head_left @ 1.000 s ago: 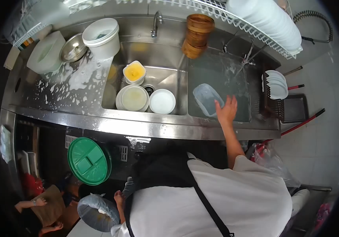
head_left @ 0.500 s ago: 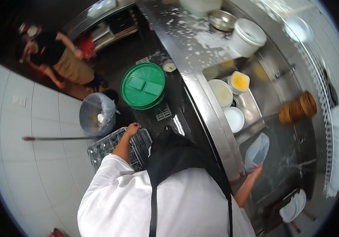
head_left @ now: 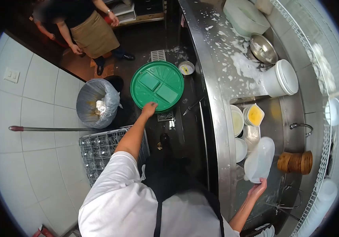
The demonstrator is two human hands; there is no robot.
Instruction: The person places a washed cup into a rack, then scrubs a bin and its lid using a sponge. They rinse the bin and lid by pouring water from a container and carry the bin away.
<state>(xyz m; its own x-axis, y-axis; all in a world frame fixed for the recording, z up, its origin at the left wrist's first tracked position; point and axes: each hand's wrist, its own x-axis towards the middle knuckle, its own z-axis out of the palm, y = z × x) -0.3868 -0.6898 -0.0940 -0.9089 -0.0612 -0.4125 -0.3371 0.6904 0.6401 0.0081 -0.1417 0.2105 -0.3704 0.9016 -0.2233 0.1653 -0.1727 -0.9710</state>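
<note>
My right hand (head_left: 257,189) grips the lower end of a translucent white plastic container (head_left: 260,160), held tilted over the sink (head_left: 252,136). My left hand (head_left: 150,109) is extended above the near rim of a large green lid (head_left: 157,85), its fingers curled together. No object shows in it, and I cannot tell whether it touches the lid. Close to the container are a white bowl (head_left: 240,150), a pale round tub (head_left: 237,121) and a stack of square tubs with yellow contents (head_left: 255,115).
A lined bin (head_left: 94,100) and a rack of glasses (head_left: 98,152) stand left. A long handle (head_left: 54,129) crosses beside the wall. Brown stacked round containers (head_left: 296,162), a white bucket (head_left: 282,79) and a steel bowl (head_left: 263,48) line the counter side. Another person (head_left: 94,33) stands ahead.
My left hand has moved forward to the green lid's near edge. My right hand has raised and turned the plastic container. The other person appears nearer, and my view has shifted.
</note>
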